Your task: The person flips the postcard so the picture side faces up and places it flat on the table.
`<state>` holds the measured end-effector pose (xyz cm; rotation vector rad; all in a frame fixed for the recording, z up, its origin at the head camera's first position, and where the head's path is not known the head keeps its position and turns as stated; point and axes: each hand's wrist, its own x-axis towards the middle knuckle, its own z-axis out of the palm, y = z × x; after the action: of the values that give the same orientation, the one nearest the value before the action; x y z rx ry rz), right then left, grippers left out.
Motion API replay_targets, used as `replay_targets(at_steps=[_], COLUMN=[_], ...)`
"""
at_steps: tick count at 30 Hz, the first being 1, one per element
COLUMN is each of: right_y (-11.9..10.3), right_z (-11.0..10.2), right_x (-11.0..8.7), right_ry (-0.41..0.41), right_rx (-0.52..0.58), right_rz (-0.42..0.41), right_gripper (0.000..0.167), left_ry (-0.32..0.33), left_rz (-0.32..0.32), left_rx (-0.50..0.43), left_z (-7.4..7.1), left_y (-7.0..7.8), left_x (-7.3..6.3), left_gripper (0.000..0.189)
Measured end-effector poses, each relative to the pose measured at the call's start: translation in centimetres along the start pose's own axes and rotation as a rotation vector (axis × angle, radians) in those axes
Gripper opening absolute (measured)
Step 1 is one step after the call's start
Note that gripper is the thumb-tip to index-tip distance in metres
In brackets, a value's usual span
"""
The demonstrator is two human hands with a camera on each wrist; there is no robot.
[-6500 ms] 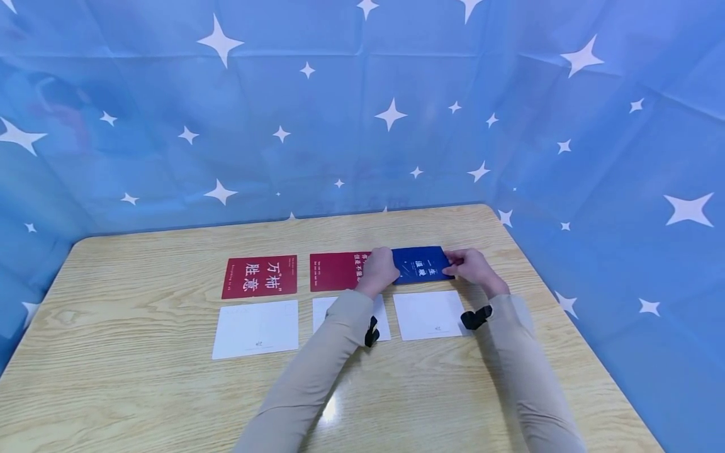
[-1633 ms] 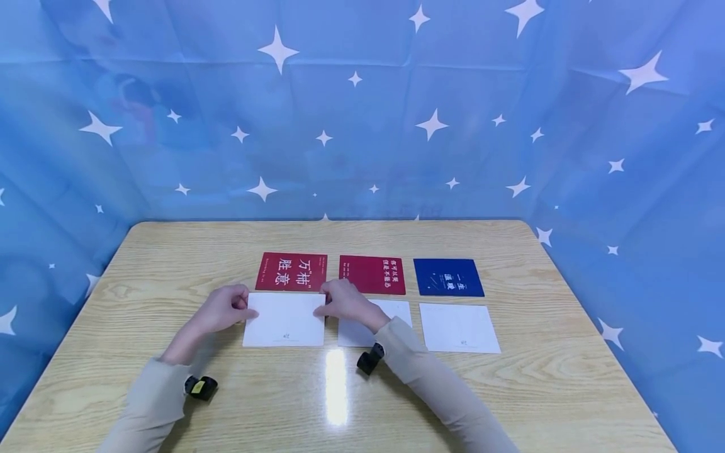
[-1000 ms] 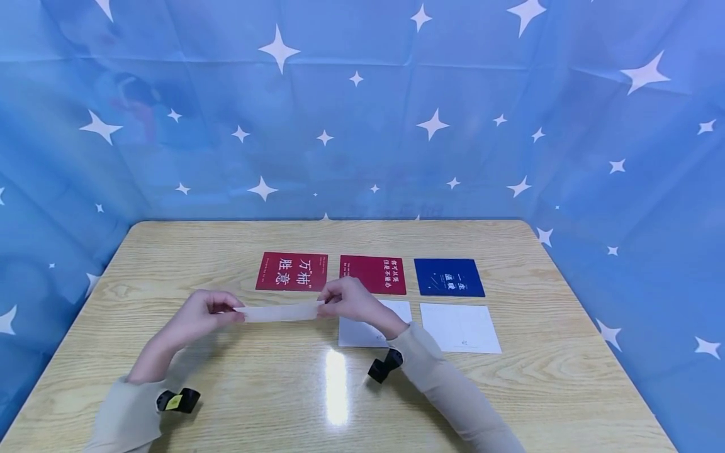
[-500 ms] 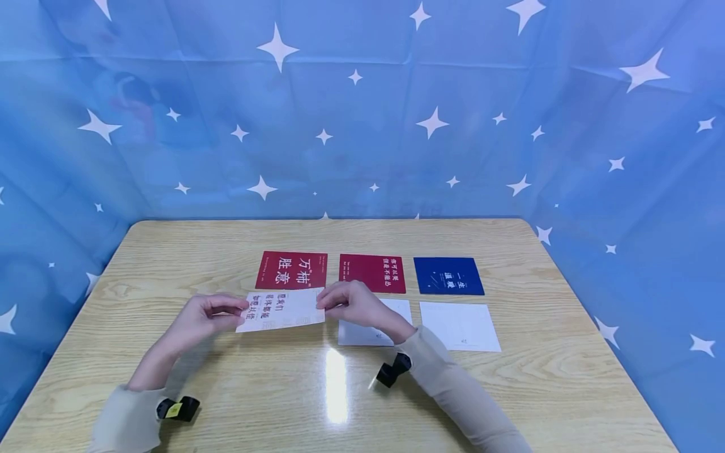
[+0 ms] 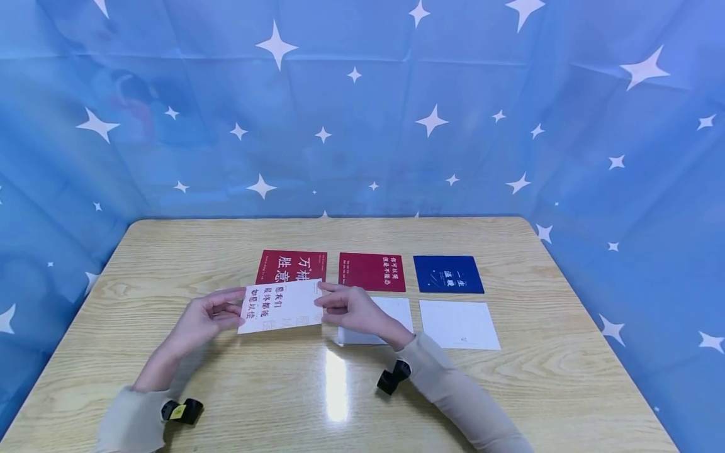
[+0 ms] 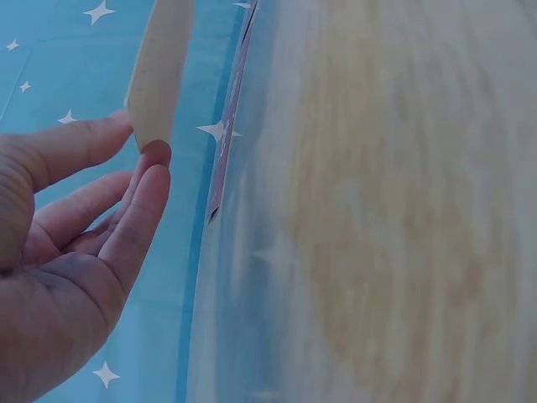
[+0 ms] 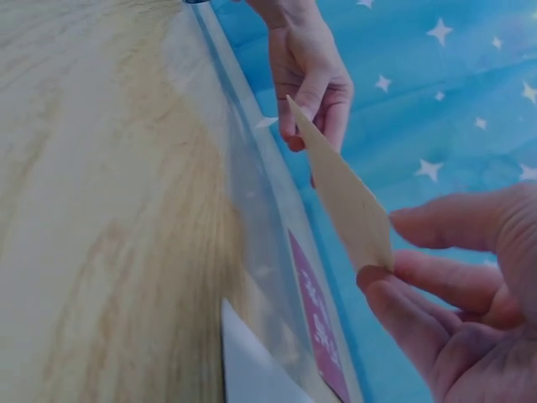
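Note:
Between my two hands a white postcard (image 5: pixel 283 306) with dark red Chinese characters is held above the table, its printed face toward the head camera. My left hand (image 5: pixel 206 316) pinches its left edge between thumb and fingers, as the left wrist view also shows on the card's end (image 6: pixel 159 80). At the opposite edge my right hand (image 5: pixel 354 309) pinches the card likewise. In the right wrist view the card (image 7: pixel 348 197) stretches from the near fingers to the far hand. Behind it lies a red card (image 5: pixel 291 264), its lower part hidden by the held one.
Another red card (image 5: pixel 368 272) and a blue card (image 5: pixel 449 274) continue the back row. In front of them lie a white card (image 5: pixel 391 308), partly covered by my right hand, and a second white card (image 5: pixel 460 324). A starred blue cloth (image 5: pixel 362 126) hangs behind the wooden table (image 5: pixel 272 402).
The white card was picked up from the front row's left end, first showing its blank side. Both hands turned it over through an edge-on view, so the printed side now shows.

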<state>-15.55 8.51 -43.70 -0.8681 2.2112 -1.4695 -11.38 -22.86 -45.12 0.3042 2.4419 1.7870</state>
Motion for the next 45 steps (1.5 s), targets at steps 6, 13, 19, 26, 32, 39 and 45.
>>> replay_targets(at_steps=[6,13,19,26,32,39,45], right_y=[0.3,0.3,0.3,0.3,0.2,0.3,0.5], right_z=[0.4,0.7,1.5,2.4,2.6,2.7,2.8], right_x=[-0.1,-0.3,-0.6,-0.9,-1.0,-0.9,-0.8], right_ry=[0.016,0.012,0.036,0.073,0.063,0.055,0.056], right_rx=[0.052,0.071,0.089,0.072,0.061,0.052,0.047], right_rz=[0.017,0.039,0.061,0.094,0.116,0.113,0.134], right_gripper=[0.049,0.055,0.055,0.054,0.053,0.051,0.051], left_ry=[0.009,0.001,-0.016,-0.033,-0.055,-0.072,-0.074], left_rz=[0.000,-0.003,-0.008,0.001,-0.005,-0.029,-0.039], left_rx=[0.014,0.037,0.061,0.090,0.103,0.132,0.150], left_z=[0.1,0.1,0.0,0.0,-0.1,0.1,0.2], left_y=[-0.3,-0.3,-0.3,-0.4,-0.5,-0.4,-0.4], left_x=[0.0,0.0,0.0,0.1,0.1,0.3,0.5], left_gripper=[0.053,0.053,0.052,0.051,0.053,0.054,0.053])
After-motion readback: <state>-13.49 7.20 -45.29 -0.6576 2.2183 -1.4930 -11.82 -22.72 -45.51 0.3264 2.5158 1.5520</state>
